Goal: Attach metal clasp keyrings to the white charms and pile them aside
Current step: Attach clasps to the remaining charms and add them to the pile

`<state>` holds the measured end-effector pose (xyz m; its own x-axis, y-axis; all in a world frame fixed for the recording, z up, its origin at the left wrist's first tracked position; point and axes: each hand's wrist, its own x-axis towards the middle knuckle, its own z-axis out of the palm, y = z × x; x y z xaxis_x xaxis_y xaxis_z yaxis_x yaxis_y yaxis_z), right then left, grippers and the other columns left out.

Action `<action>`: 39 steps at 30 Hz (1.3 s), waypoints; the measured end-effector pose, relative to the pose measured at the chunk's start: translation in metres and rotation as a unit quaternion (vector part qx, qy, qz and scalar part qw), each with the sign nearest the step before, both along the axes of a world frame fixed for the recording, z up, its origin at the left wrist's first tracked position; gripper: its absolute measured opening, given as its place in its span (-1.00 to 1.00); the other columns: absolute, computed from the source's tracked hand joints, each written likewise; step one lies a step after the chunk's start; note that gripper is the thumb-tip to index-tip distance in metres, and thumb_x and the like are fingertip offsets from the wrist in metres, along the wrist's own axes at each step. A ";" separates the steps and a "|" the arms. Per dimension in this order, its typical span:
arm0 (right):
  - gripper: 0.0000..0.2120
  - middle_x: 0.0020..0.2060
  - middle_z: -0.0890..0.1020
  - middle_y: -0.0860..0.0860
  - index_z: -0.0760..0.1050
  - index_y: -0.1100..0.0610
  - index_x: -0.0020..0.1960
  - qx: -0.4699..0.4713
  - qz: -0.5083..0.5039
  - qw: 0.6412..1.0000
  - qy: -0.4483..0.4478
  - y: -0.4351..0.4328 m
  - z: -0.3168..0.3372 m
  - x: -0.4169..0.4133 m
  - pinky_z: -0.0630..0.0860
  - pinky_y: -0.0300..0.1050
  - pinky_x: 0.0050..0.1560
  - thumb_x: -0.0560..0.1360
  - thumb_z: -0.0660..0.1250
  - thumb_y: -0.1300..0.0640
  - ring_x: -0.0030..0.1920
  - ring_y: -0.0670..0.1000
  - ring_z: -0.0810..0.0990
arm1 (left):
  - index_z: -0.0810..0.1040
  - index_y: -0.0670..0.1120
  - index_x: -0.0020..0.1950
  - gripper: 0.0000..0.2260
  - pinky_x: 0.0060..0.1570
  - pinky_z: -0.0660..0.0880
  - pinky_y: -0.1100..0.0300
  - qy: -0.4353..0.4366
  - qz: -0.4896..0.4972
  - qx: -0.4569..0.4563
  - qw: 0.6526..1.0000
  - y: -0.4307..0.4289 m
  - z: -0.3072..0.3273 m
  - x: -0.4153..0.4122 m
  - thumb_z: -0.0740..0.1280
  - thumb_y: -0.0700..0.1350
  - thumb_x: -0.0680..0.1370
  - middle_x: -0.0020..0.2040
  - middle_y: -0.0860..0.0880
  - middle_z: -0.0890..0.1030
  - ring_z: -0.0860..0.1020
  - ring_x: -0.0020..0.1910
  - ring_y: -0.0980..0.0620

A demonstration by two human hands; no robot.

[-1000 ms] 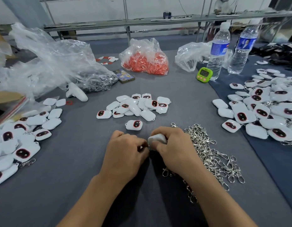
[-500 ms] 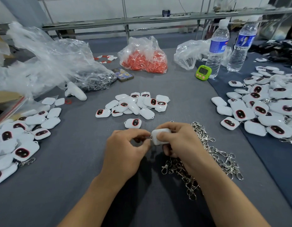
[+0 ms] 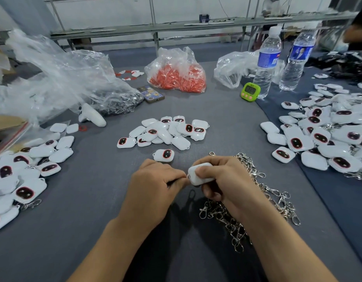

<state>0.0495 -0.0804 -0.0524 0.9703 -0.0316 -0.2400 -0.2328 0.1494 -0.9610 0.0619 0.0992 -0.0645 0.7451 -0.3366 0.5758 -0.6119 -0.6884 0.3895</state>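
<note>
My right hand (image 3: 222, 180) grips a white charm (image 3: 197, 176) just above the grey table, its loop end facing left. My left hand (image 3: 153, 186) pinches something small against that loop; the piece itself is hidden by my fingertips. A heap of metal clasp keyrings (image 3: 255, 192) lies under and right of my right wrist. Loose white charms (image 3: 167, 131) sit in a small pile beyond my hands, with one single charm (image 3: 163, 155) nearest. Charms with clasps on them are piled at the left (image 3: 23, 176).
A large heap of charms (image 3: 326, 137) covers the right side. At the back are clear plastic bags (image 3: 60, 78), a bag of red parts (image 3: 176, 76), a phone (image 3: 150, 94), a green timer (image 3: 250, 91) and two water bottles (image 3: 266, 62).
Both hands lifted a little off the table and drew slightly apart. The charm in my right hand turned so more of its white back shows.
</note>
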 end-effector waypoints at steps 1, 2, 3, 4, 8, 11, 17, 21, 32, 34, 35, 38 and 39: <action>-0.90 -0.38 0.64 0.18 0.64 0.31 -0.04 0.018 0.001 1.000 0.001 0.001 0.000 0.000 0.19 -0.28 -0.58 0.52 0.34 0.36 -0.58 -0.01 0.40 | 0.72 0.03 -0.18 -0.85 0.03 0.37 0.22 -0.036 -0.004 0.015 0.999 0.001 0.001 0.001 0.43 0.06 0.49 -0.30 0.14 0.65 0.54 -0.27 0.15; -0.89 -0.37 0.65 0.18 0.64 0.32 -0.02 0.041 0.004 0.999 0.005 0.003 0.001 -0.001 0.20 -0.28 -0.58 0.53 0.34 0.35 -0.58 -0.01 0.40 | 0.72 0.03 -0.17 -0.84 0.03 0.37 0.22 -0.056 0.001 0.017 0.998 0.002 0.002 0.000 0.41 0.07 0.51 -0.29 0.15 0.66 0.55 -0.27 0.15; -0.88 -0.36 0.65 0.19 0.66 0.31 -0.03 0.066 0.009 0.998 0.011 0.004 0.002 -0.001 0.21 -0.27 -0.55 0.53 0.34 0.34 -0.57 -0.01 0.40 | 0.72 0.06 -0.16 -0.85 0.02 0.38 0.25 -0.055 0.011 0.000 0.998 0.003 0.003 -0.001 0.41 0.08 0.51 -0.26 0.17 0.68 0.55 -0.24 0.19; -0.86 -0.34 0.64 0.20 0.69 0.27 -0.06 0.088 0.014 0.996 0.017 0.004 0.004 -0.001 0.21 -0.25 -0.51 0.53 0.34 0.33 -0.56 -0.01 0.40 | 0.72 0.09 -0.13 -0.89 0.00 0.39 0.31 -0.017 0.020 -0.040 0.999 0.003 0.005 -0.002 0.43 0.08 0.50 -0.23 0.21 0.69 0.56 -0.21 0.21; -0.75 -0.34 0.64 0.17 0.73 0.12 -0.22 0.123 0.026 0.992 0.020 0.004 0.007 -0.001 0.22 -0.18 -0.43 0.53 0.34 0.30 -0.53 -0.02 0.40 | 0.75 0.10 -0.14 -0.85 -0.27 0.45 0.42 0.273 -0.035 -0.279 0.920 -0.005 0.003 -0.003 0.50 -0.17 0.51 -0.31 0.14 0.67 0.54 -0.33 0.25; -0.74 -0.35 0.65 0.16 0.72 0.10 -0.23 0.117 0.018 0.993 0.009 0.002 0.007 -0.002 0.21 -0.17 -0.39 0.53 0.34 0.31 -0.54 -0.03 0.40 | 0.76 0.01 -0.16 -0.84 -0.29 0.43 0.39 0.338 -0.058 -0.327 0.881 -0.012 0.005 -0.002 0.47 -0.23 0.53 -0.38 0.06 0.61 0.47 -0.37 0.19; -0.89 -0.37 0.63 0.18 0.66 0.24 -0.08 0.071 -0.017 0.997 -0.010 0.012 -0.001 -0.003 0.21 -0.23 -0.51 0.52 0.35 0.33 -0.56 -0.01 0.41 | 0.69 0.02 -0.21 -0.83 -0.14 0.41 0.18 0.091 0.024 -0.027 0.995 -0.001 0.001 0.000 0.38 0.05 0.50 -0.39 0.08 0.56 0.49 -0.30 0.05; -0.87 -0.39 0.60 0.18 0.64 0.22 -0.13 0.063 -0.033 0.997 -0.027 0.023 -0.006 -0.003 0.25 -0.25 -0.58 0.54 0.36 0.34 -0.55 0.01 0.43 | 0.64 -0.01 -0.28 -0.74 -0.05 0.32 0.17 -0.036 0.047 0.089 0.994 0.003 -0.002 0.002 0.26 0.00 0.55 -0.40 0.09 0.55 0.47 -0.34 0.03; -0.86 -0.42 0.58 0.15 0.63 0.24 -0.07 0.119 -0.010 0.993 -0.004 0.010 0.003 -0.001 0.20 -0.21 -0.57 0.56 0.30 0.34 -0.55 -0.01 0.39 | 0.78 0.02 -0.15 -0.84 -0.28 0.46 0.35 0.387 -0.021 -0.342 0.856 -0.011 0.007 -0.001 0.45 -0.19 0.54 -0.34 -0.09 0.64 0.50 -0.34 0.12; -0.87 -0.42 0.59 0.15 0.63 0.24 -0.06 0.114 -0.016 0.993 -0.011 0.012 0.001 -0.001 0.21 -0.21 -0.57 0.56 0.31 0.34 -0.55 -0.01 0.39 | 0.77 0.12 -0.21 -0.79 -0.32 0.45 0.38 0.342 0.000 -0.309 0.887 -0.009 0.005 -0.002 0.46 -0.16 0.53 -0.36 -0.08 0.65 0.49 -0.39 0.17; -0.88 -0.42 0.60 0.15 0.63 0.24 -0.06 0.106 -0.021 0.994 -0.016 0.013 0.000 -0.001 0.21 -0.21 -0.57 0.55 0.31 0.34 -0.56 -0.01 0.39 | 0.76 0.15 -0.22 -0.79 -0.34 0.44 0.37 0.304 0.011 -0.275 0.912 -0.008 0.005 -0.002 0.47 -0.13 0.53 -0.36 -0.07 0.65 0.48 -0.40 0.19; -0.88 -0.42 0.60 0.15 0.65 0.25 -0.08 0.063 -0.041 0.997 -0.034 0.018 -0.004 -0.001 0.22 -0.26 -0.57 0.53 0.33 0.36 -0.58 -0.02 0.38 | 0.68 -0.01 -0.26 -0.82 -0.23 0.41 0.19 0.141 0.043 -0.078 0.986 -0.003 0.002 -0.003 0.40 0.00 0.51 -0.42 0.00 0.55 0.47 -0.36 0.10; -0.87 -0.42 0.59 0.15 0.65 0.25 -0.10 0.045 -0.047 0.997 -0.040 0.020 -0.005 -0.001 0.23 -0.28 -0.58 0.52 0.34 0.37 -0.58 -0.02 0.38 | 0.65 -0.04 -0.29 -0.80 -0.18 0.37 0.14 0.077 0.053 -0.001 0.996 -0.003 0.001 -0.003 0.38 -0.01 0.50 -0.44 0.03 0.52 0.44 -0.35 0.06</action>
<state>0.0480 -0.0602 -0.0577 0.9801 -0.1052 -0.1684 -0.1373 0.2537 -0.9575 0.0590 0.0959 -0.0633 0.8560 -0.2503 0.4523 -0.4684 -0.7456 0.4740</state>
